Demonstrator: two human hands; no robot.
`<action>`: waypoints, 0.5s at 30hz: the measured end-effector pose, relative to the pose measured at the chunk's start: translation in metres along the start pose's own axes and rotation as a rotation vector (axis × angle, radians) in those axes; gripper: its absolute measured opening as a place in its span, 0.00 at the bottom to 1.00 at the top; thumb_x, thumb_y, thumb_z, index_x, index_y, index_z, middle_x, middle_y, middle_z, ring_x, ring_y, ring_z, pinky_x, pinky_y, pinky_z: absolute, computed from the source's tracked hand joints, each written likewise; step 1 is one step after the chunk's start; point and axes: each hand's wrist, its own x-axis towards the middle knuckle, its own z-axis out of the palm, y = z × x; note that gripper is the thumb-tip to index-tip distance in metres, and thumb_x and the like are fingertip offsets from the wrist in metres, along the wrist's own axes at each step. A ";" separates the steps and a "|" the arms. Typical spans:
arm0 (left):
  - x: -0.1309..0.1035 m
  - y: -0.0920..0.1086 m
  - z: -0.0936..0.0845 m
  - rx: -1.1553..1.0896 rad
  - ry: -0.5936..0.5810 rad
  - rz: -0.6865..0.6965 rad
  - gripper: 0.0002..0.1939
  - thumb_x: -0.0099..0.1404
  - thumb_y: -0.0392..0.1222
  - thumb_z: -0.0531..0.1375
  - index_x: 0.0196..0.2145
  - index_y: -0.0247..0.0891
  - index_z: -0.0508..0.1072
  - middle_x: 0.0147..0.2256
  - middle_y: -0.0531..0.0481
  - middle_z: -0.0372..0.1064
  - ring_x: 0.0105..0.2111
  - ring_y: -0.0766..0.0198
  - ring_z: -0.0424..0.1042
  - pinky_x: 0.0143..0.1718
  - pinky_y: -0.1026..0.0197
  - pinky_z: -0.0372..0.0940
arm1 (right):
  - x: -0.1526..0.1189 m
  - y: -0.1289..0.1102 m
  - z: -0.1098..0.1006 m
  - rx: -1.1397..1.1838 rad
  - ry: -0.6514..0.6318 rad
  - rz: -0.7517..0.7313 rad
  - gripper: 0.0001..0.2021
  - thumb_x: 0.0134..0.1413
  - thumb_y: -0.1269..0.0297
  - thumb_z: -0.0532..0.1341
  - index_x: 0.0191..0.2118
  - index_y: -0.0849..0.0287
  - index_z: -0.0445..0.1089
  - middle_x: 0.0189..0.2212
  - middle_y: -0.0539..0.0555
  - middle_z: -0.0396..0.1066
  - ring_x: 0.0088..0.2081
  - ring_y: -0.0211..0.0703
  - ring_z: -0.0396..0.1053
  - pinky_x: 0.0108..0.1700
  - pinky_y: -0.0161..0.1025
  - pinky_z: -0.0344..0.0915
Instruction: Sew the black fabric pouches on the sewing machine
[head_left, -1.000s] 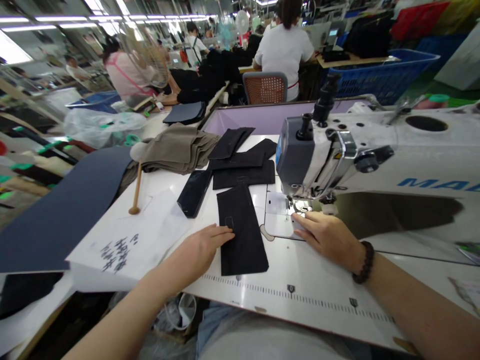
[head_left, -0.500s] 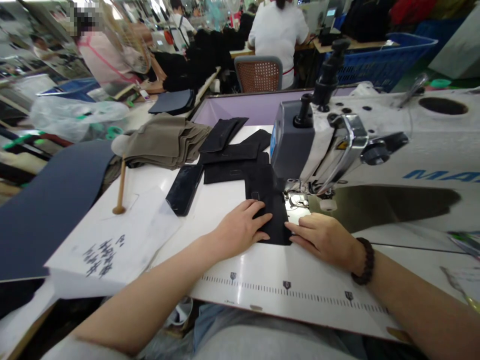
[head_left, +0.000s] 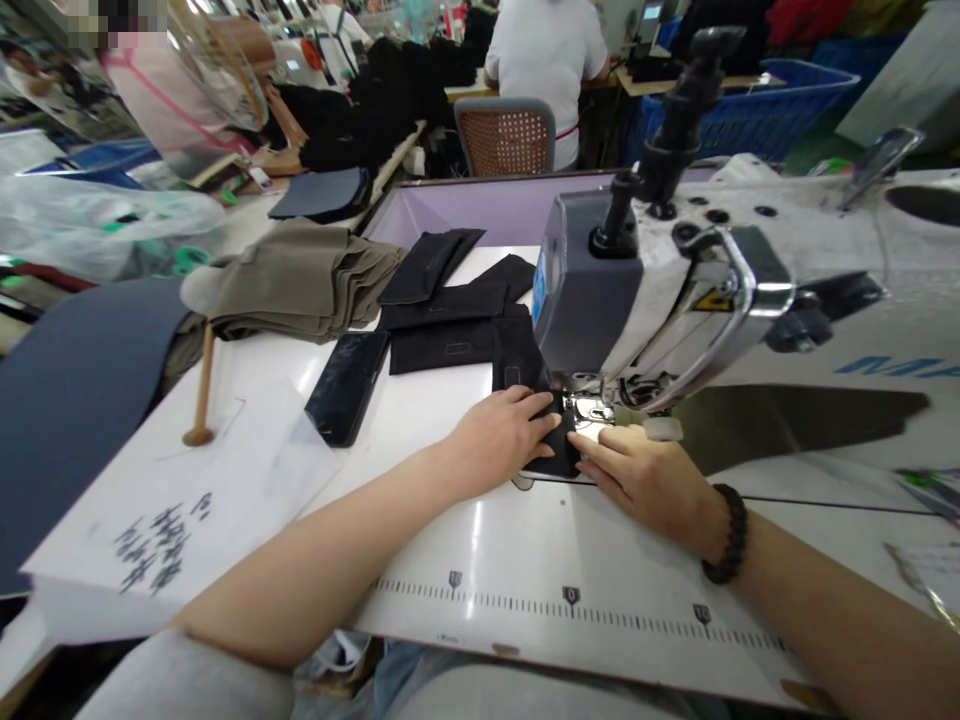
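Note:
Black fabric [head_left: 517,350] lies on the white sewing table, its right edge under the needle area of the sewing machine [head_left: 589,290]. My left hand [head_left: 501,435] rests flat on the fabric with its fingers apart. To the right, my right hand [head_left: 645,480] touches the fabric's lower right edge with its fingertips, fingers stretched out, beside the lit metal needle plate [head_left: 595,412]. More folded black pieces [head_left: 442,305] lie behind and left of my left hand. The fabric under my left palm is hidden.
A dark phone [head_left: 347,388], a stack of brown-grey fabric [head_left: 289,280], a wooden-handled tool [head_left: 202,390] and a paper with handwriting [head_left: 180,500] lie to the left. Behind the table are a chair [head_left: 506,140], a seated person in white [head_left: 546,60] and a blue basket [head_left: 780,110].
The black fabric has moved away from me along the needle, with my left hand moving slightly forward and right on it. The camera view has shifted a little.

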 end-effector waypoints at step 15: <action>0.002 -0.008 0.004 -0.006 0.064 -0.015 0.16 0.62 0.46 0.54 0.44 0.32 0.66 0.48 0.43 0.62 0.46 0.57 0.61 0.47 0.58 0.56 | 0.002 -0.002 0.004 -0.009 -0.036 0.108 0.14 0.55 0.64 0.52 0.45 0.62 0.67 0.29 0.54 0.70 0.31 0.39 0.67 0.30 0.33 0.60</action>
